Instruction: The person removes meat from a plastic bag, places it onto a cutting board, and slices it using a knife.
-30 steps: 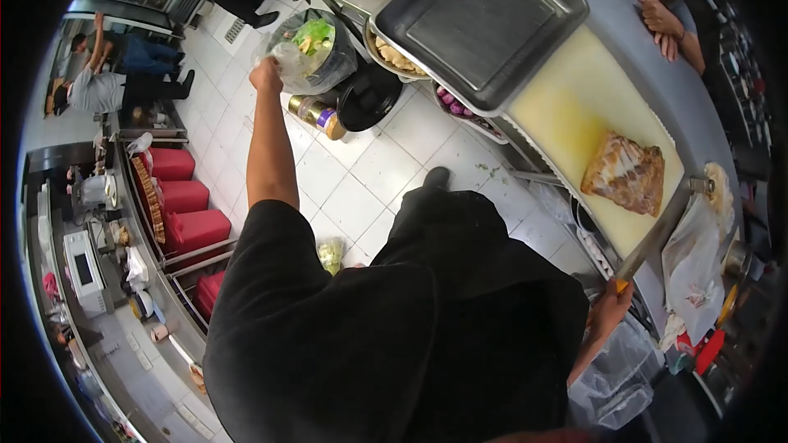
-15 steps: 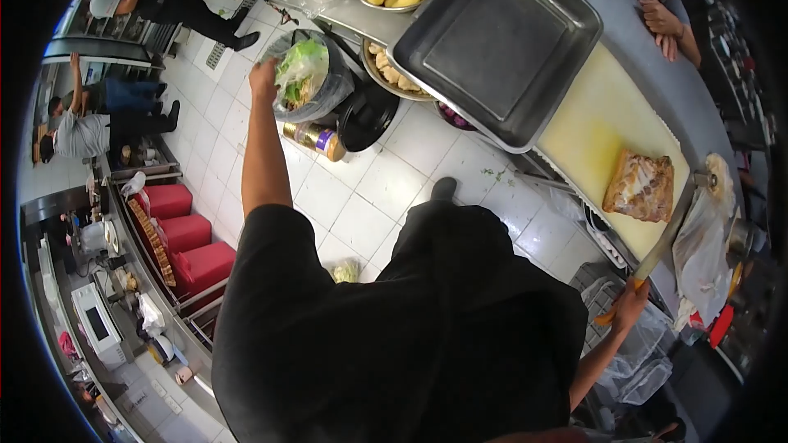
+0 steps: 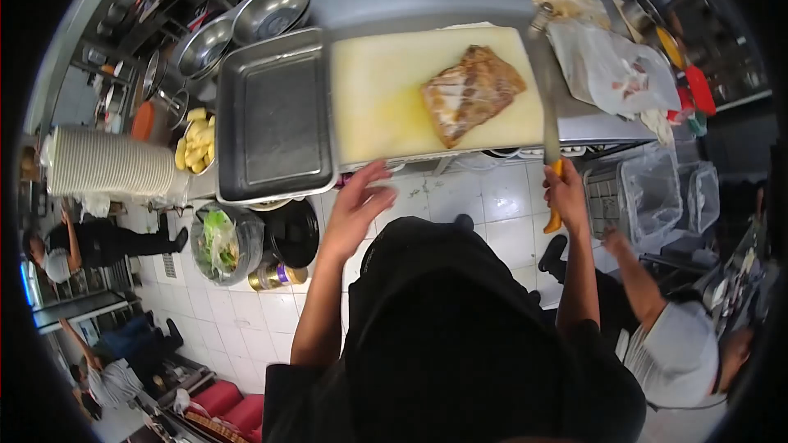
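My right hand [image 3: 566, 198] grips the yellow handle of a long knife [image 3: 551, 127]. Its blade points away from me along the right edge of the pale cutting board [image 3: 369, 66]. On the right half of that board lies a browned slab of meat [image 3: 474, 97], apart from the blade, and a yellowish wet stain spreads to its left. My left hand [image 3: 357, 207] hangs in front of the board's near edge, fingers apart and holding nothing. Left of the board sits a deep rectangular metal tray [image 3: 277, 115] with nothing in it.
Peeled potatoes [image 3: 197, 143], stacked white containers [image 3: 115, 162] and metal bowls [image 3: 271, 12] stand left. A lined bin [image 3: 245, 238] with green scraps is on the floor. Plastic bags [image 3: 611, 66] lie right of the knife. A co-worker [image 3: 673, 344] is close behind on my right.
My view has turned toward the counter. My left hand has moved from above the scrap bin to the board's near edge, its fingers now spread. The knife stays in my right hand.
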A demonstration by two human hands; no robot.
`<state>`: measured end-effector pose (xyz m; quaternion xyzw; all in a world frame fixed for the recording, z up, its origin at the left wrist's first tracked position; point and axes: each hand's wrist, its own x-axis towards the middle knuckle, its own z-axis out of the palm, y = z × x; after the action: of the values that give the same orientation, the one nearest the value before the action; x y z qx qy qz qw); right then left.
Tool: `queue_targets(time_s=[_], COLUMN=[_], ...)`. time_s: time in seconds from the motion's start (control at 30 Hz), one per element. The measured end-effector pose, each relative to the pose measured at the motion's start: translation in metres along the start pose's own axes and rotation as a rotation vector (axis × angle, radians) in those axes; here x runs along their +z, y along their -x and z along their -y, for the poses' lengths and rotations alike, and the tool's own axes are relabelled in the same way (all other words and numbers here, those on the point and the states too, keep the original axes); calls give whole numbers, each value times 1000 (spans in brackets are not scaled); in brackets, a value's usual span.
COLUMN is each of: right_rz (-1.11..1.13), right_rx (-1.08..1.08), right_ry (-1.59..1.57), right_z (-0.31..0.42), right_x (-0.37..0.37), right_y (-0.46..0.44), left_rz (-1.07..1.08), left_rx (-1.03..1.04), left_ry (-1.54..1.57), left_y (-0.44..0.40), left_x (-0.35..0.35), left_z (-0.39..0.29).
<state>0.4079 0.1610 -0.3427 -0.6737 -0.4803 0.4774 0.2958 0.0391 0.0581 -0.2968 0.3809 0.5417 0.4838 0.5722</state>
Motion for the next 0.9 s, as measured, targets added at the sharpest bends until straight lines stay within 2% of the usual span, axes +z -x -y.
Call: queue_targets(time_s=[0.03,0.17,0.27,0.33,0.37,0.7,0.8,0.9], right_rz=[28,123,193,231,254,360,361,359], right_rx=[16,-14,-30,1,11,52,53,40], right_ry=[-16,-78,-112,-114,-120,-122,-101,-82], right_z=[0,-6,-8,-4,-2,-6,-5,-4], right_x=[-1,-10,-22,-31,-35,-39,-40,-39], right_y=[0,-3,-6,-7,-7,-15,-16,-16], left_rz=[-7,-298,-370,-271,-306,-232,-151,-99], left_rx=[-10,-146,-319,-388,-462,-282,-251,-242], left_ry=[-75,-320,-103,-6,-2,160,221,-96], left_y=[-25,-114,-155,-164,-173,-195,-220,-258], left_x=[23,80,89,91,87,91,86,66], left_z=[-1,6,9,-2,4,12,6,-26])
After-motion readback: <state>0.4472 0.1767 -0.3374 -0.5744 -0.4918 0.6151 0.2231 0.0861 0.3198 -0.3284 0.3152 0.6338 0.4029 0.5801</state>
